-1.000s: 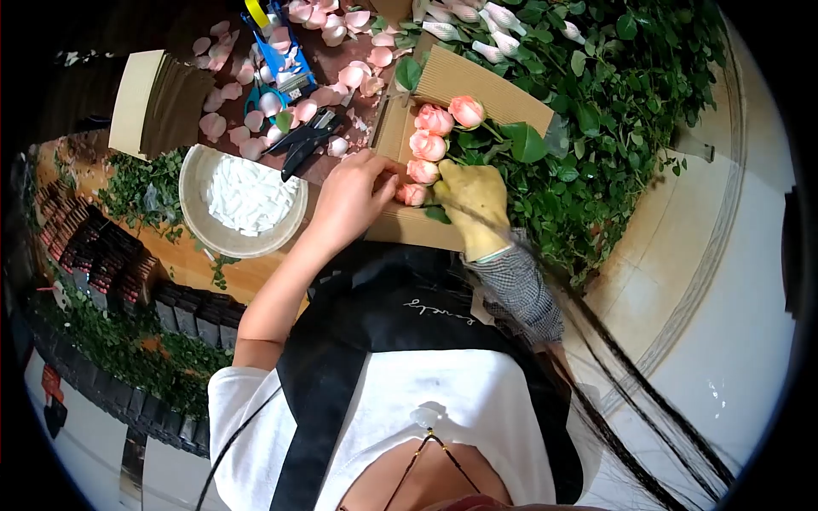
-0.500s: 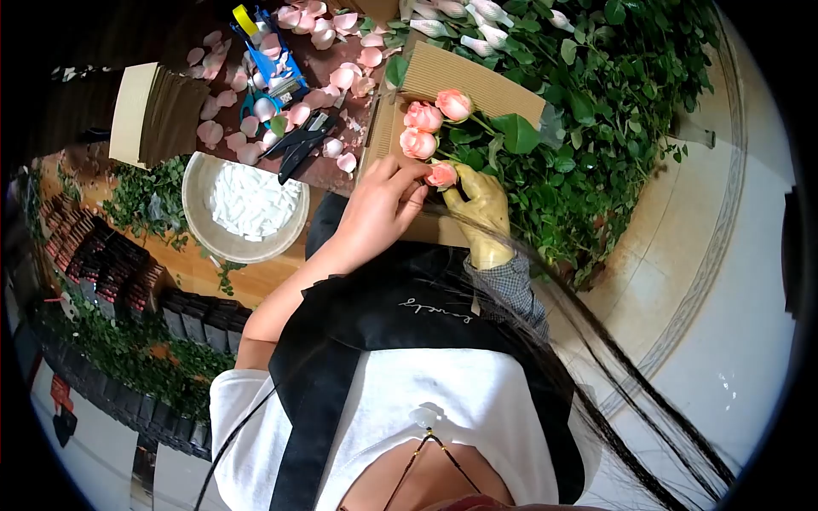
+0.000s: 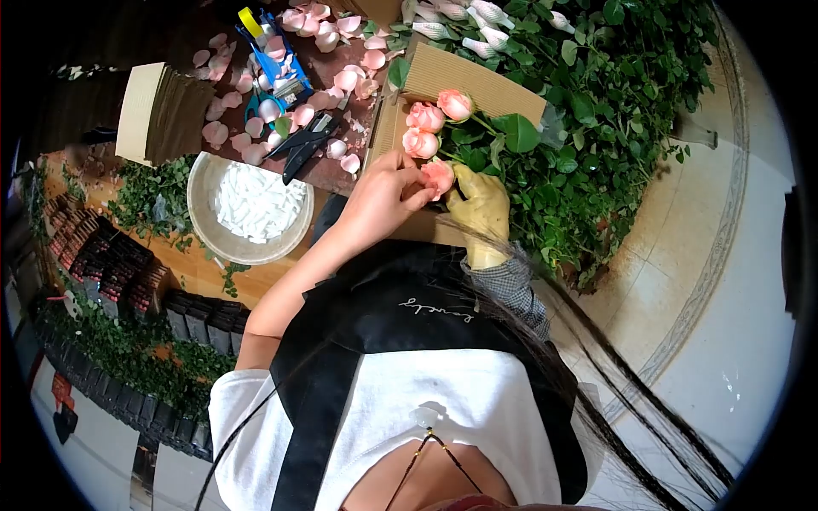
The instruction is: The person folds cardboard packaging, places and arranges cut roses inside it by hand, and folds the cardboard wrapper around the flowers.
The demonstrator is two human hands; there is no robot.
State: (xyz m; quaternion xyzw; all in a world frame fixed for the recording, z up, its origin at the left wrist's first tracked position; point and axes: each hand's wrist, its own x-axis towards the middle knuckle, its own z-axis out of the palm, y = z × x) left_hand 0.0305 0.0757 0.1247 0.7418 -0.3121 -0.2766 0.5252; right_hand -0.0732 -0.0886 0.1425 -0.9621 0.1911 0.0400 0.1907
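Pinched between the bare fingers of my left hand point(image 3: 385, 198) is the edge of a pink rose point(image 3: 438, 178). My right hand point(image 3: 479, 204), in a yellow glove, is closed just beside the bloom, round its stem or base, which the fingers mostly hide. Further up, other pink roses point(image 3: 421, 143) lie with their heads on a sheet of corrugated cardboard point(image 3: 477, 85). Their stems and leaves point to the right.
Left of my hands are a bowl point(image 3: 198, 209) of small white pieces, a black stapler point(image 3: 308, 149), loose petals point(image 3: 216, 134), teal scissors point(image 3: 256, 104) and a cardboard stack point(image 3: 141, 115). Green foliage point(image 3: 596, 136) heaps up on the right; white-netted buds point(image 3: 490, 34) lie at the top.
The lowest roses by my hands have given way to one held bloom, lifted off the row. Since half a second ago, my left fingers have moved slightly down and left on its petals.
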